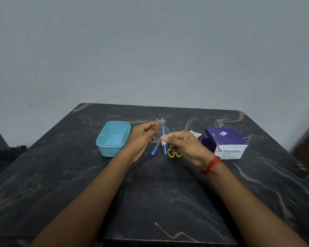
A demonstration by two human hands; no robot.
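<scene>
Blue-handled tool (163, 131) upright above the middle of the table (168, 196); my left hand (143, 135) pinches its top, my right hand (185, 146) pinches the white swab (163, 142) round the shaft; best slide slowly, grip light, clear of the tip.

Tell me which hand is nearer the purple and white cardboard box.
Right. The right hand, pinching a white wipe round the thin blue-handled tool, is just left of the purple and white cardboard box, apart from it. The left hand grips the tool's top, farther left.
</scene>
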